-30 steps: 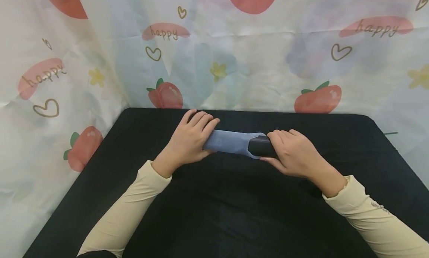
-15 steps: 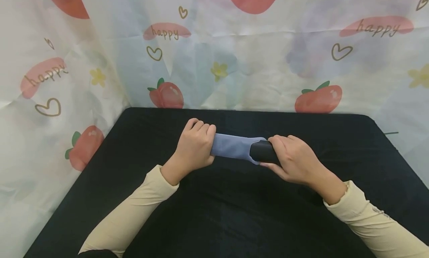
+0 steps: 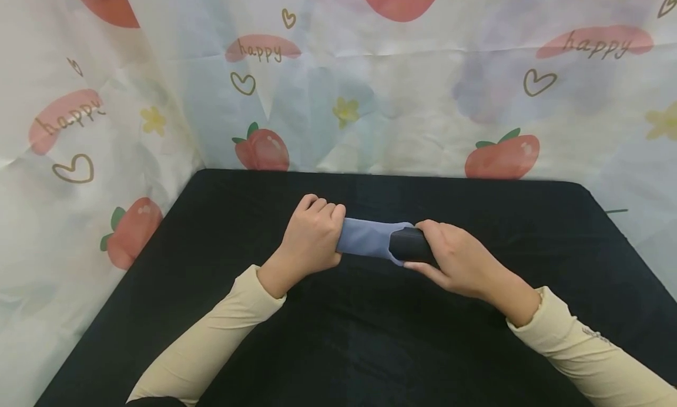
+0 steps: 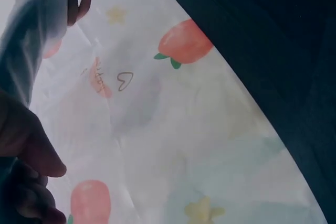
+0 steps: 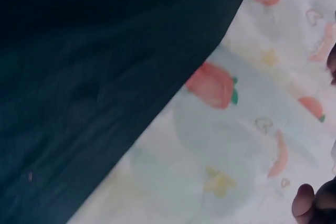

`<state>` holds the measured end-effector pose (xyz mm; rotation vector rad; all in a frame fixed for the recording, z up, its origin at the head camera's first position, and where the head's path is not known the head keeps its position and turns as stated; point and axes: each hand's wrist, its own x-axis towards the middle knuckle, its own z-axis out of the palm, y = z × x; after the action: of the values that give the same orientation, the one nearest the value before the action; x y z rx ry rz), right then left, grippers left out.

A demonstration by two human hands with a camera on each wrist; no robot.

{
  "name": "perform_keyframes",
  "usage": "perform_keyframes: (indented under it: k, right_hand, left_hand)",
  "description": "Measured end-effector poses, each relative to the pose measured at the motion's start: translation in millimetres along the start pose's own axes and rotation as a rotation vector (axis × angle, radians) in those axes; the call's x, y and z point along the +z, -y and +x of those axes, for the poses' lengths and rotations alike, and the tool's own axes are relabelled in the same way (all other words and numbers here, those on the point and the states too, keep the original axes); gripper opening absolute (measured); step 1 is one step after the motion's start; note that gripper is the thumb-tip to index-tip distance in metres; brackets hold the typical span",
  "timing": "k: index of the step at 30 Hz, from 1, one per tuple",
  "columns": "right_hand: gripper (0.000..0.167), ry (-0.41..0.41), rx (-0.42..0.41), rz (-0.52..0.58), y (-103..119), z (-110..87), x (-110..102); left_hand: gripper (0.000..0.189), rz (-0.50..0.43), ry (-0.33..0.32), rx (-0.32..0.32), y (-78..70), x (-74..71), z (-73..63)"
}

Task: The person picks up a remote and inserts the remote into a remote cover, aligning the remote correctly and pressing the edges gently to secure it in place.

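Observation:
A blue-grey sleeve [image 3: 366,238] stretches between the two hands in the head view, with a black faceted object [image 3: 411,245] partly inside its right end. My left hand [image 3: 313,235] grips the sleeve's left end, fingers curled round it. My right hand [image 3: 464,260] holds the black object, fingers over the top and thumb along the lower edge by the sleeve's mouth. The kind of black object I cannot tell, as the palm hides its right end. In the left wrist view the sleeve [image 4: 39,30] runs up the left side, above my left thumb [image 4: 44,158].
A black cloth [image 3: 359,336] covers the table under both hands. Behind and to the left hangs a pale curtain [image 3: 412,101] printed with strawberries, hearts and the word "happy". Both forearms wear cream sleeves.
The left hand's fingers, straighter a second ago, have curled round the sleeve's end. Both hands, with the sleeve and black object, have moved slightly nearer the body.

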<state>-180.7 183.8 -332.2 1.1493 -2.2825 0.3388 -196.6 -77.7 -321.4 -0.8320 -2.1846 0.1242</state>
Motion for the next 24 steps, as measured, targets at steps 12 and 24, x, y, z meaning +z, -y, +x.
perform_keyframes:
  k: [12, 24]
  right_hand:
    - [0.06, -0.038, -0.039, -0.056, 10.0, 7.3, 6.3]
    - [0.06, 0.063, 0.077, 0.029, 16.5, 9.3, 11.4]
  left_hand:
    - [0.025, -0.107, 0.048, -0.005, -1.2, 7.4, -4.8]
    - [0.023, -0.03, 0.08, -0.059, -7.7, 7.3, 0.3]
